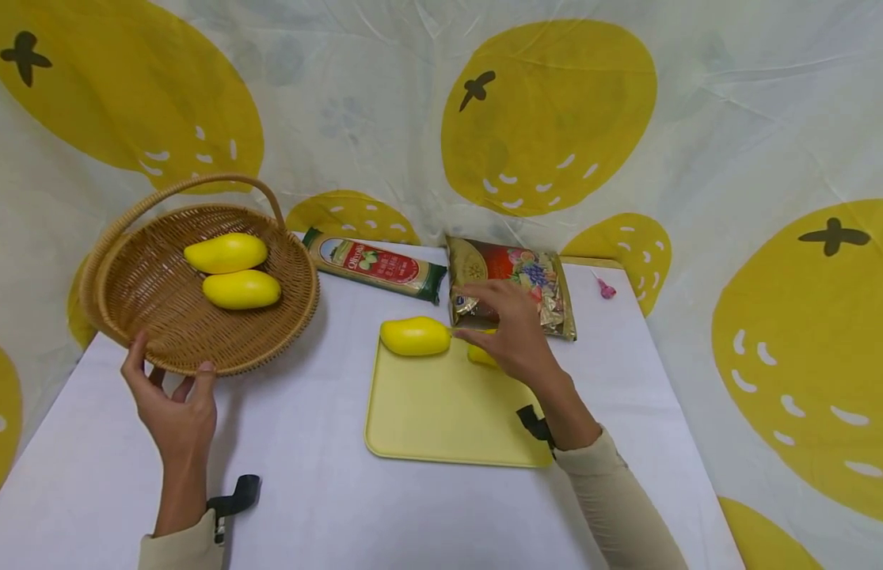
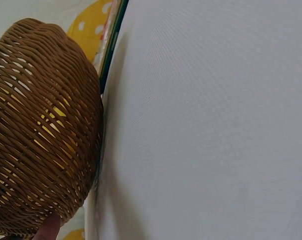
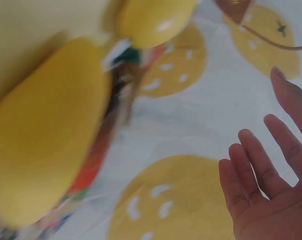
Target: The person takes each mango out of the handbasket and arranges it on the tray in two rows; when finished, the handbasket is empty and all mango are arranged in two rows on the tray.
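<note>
Currently left hand [image 1: 173,400] grips basket [image 1: 156,305] at seven o'clock; right hand [image 1: 518,326], fingers wide, near mango [image 1: 481,355] at one o'clock on tray [image 1: 441,416].

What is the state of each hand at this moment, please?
Left hand: holding the wicker basket by its near edge.
Right hand: open, holding nothing.

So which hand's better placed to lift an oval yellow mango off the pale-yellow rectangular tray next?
Right hand, probably: empty, beside the two mangoes on the tray. Left hand grips the round brown wicker basket.
</note>
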`<state>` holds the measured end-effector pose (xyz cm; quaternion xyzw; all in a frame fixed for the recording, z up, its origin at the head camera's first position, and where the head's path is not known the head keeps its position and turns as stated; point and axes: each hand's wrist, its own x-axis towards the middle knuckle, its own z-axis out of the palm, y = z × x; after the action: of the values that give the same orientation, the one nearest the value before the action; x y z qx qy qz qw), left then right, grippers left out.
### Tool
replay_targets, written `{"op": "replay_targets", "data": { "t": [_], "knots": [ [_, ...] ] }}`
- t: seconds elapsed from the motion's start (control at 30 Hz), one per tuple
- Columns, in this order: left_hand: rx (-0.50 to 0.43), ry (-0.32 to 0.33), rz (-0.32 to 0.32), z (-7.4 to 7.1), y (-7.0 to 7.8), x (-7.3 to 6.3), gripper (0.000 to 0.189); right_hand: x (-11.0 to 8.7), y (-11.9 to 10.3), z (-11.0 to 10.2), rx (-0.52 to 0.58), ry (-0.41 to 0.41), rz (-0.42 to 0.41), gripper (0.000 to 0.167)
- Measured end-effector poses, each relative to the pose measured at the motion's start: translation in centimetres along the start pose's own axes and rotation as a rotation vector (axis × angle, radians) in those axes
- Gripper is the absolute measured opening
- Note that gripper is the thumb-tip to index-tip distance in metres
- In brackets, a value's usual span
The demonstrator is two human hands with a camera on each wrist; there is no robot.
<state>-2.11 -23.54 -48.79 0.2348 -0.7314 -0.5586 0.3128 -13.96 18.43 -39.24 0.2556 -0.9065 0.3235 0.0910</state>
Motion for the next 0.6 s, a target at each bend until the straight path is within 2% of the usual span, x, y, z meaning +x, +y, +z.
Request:
{"op": "replay_targets", "data": {
  "t": [0.27,0.6],
  "knots": [
    [-0.001,0.005,-0.006,0.1,0.0,0.0,0.083,3.5,-3.9,2.6,0.139,0.018,-0.086,0.062],
    [-0.022,0.002,0.013,0.0,-0.1,0.0,0.083,6.9,-7.8,7.0,0.17,0.003,-0.206,0.066]
  ]
}}
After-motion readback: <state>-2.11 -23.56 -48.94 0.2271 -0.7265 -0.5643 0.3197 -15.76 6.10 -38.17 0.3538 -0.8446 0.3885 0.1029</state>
